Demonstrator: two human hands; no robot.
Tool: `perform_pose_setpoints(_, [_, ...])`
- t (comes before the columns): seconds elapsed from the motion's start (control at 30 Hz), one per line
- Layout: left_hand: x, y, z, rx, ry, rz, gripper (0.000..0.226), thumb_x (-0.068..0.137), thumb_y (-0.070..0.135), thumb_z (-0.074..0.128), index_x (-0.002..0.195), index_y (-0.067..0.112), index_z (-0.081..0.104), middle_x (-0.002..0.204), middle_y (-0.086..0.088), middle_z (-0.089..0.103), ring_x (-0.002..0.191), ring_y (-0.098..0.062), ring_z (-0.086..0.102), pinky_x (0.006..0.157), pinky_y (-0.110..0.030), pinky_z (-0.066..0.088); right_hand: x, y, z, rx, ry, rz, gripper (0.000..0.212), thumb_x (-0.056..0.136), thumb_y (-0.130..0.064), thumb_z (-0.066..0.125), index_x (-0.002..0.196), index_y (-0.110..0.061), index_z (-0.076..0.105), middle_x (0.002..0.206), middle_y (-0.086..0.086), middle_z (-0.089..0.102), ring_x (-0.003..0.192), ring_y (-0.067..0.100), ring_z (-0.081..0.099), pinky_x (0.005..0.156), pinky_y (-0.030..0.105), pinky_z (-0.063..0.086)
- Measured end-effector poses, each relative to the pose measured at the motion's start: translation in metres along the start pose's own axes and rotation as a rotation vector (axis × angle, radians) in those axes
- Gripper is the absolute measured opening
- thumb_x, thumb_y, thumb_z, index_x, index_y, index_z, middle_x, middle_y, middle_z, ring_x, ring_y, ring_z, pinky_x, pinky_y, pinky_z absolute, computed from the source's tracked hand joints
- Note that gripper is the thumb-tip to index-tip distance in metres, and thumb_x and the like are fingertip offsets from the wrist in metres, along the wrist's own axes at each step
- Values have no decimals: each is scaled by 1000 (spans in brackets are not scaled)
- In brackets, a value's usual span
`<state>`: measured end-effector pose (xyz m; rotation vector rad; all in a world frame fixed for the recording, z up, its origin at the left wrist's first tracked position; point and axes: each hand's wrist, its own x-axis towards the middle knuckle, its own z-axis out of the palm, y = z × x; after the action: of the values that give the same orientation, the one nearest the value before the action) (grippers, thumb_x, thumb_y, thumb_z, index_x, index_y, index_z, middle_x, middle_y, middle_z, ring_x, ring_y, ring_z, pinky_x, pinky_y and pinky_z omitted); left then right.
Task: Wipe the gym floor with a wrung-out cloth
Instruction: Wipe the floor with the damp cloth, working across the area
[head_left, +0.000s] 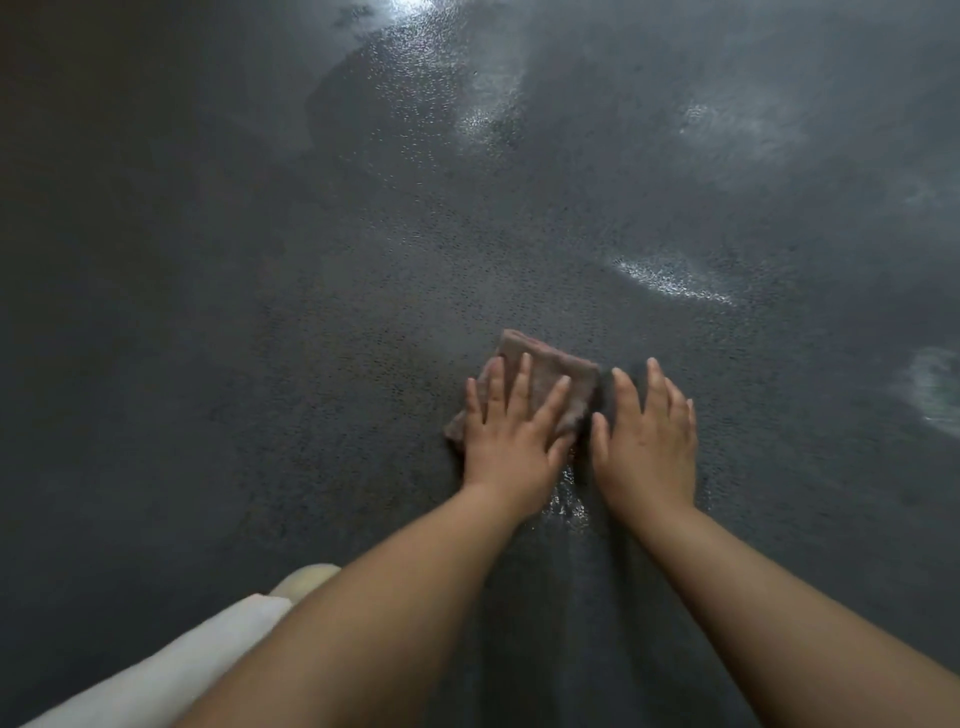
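Nearest, pale trouser leg (171, 670) at lower left. Left hand (511, 441) flat, fingers spread, presses on folded pinkish cloth (550, 379) on dark speckled floor (311, 338). Right hand (647, 447) flat on floor just beside cloth, fingers straight. Wet glossy patches (670, 283) farther out.

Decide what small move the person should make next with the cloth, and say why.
Probably push the cloth forward over the floor ahead. The left hand already presses flat on it, the right hand rests flat on the floor beside it, and the speckled patch ahead looks matt, not wet.
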<state>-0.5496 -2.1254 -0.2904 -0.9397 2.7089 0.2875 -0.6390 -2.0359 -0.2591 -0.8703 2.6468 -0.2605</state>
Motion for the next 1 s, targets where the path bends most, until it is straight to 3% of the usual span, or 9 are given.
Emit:
perform_pose_setpoints(0.03, [-1,2,-2,47,2,69,60,88,54,20,146,39,23,157,-14,11,144,-40,8,111,-50,-12,-2,-3,2,8,6,7,54,91,-24,56,140,-8,42,153,22,23,138,41,24,115,49,11])
perform_pose_setpoints(0.1, [7,-13,-6,97,-82,166,60,94,55,22,149,40,3,158,-9,-14,143,-33,-16,110,-49,-19,-9,-8,7,7,10,-1,52,89,-22,59,137,-6,46,150,25,28,135,43,29,113,51,16])
perform_pose_setpoints(0.17, [20,-38,-14,122,-113,130,63,97,54,22,149,37,-9,155,-5,-25,142,-28,-24,111,-48,-18,-18,-15,13,3,20,-29,51,88,-21,61,134,-5,49,148,26,30,133,44,32,112,53,20])
perform_pose_setpoints(0.43, [-8,-172,-15,-202,64,-809,64,97,54,25,152,30,3,159,-9,-7,145,-32,-7,115,-51,-2,-52,-20,17,-117,-173,-9,57,98,-40,36,150,-27,19,158,11,0,143,30,7,116,45,2])
perform_pose_setpoints(0.5, [-21,-179,-8,-260,114,-994,63,97,53,28,152,29,8,159,-10,-4,145,-32,-5,115,-51,-1,-61,-19,19,-118,-192,36,58,95,-40,43,149,-28,25,158,13,7,142,33,13,115,49,6])
perform_pose_setpoints(0.63, [-20,-150,-12,-403,100,-1167,58,99,43,30,151,30,8,159,-11,-7,145,-33,-8,115,-52,-3,-81,-14,32,-116,-115,89,61,70,-32,78,126,-16,60,132,23,51,114,43,52,94,60,40])
perform_pose_setpoints(0.7, [-25,-119,-11,-380,52,-1098,60,99,42,30,152,29,4,158,-13,-9,144,-34,-9,114,-53,-3,-93,-12,32,-102,-145,114,63,72,-35,77,129,-17,58,133,22,51,117,42,51,95,59,41])
perform_pose_setpoints(0.83, [-55,-40,6,-179,-48,-596,67,98,47,30,149,31,-10,156,-15,-19,143,-38,-14,113,-55,-7,-102,0,33,-125,-217,51,62,97,-42,38,151,-29,14,158,10,7,144,30,10,115,47,11])
perform_pose_setpoints(1.0, [-75,-5,15,40,-171,35,63,87,61,2,144,40,-15,153,-12,-27,138,-34,-30,106,-51,-23,-102,2,26,-127,-257,44,62,97,-48,33,151,-32,9,159,5,-3,145,26,2,116,44,7])
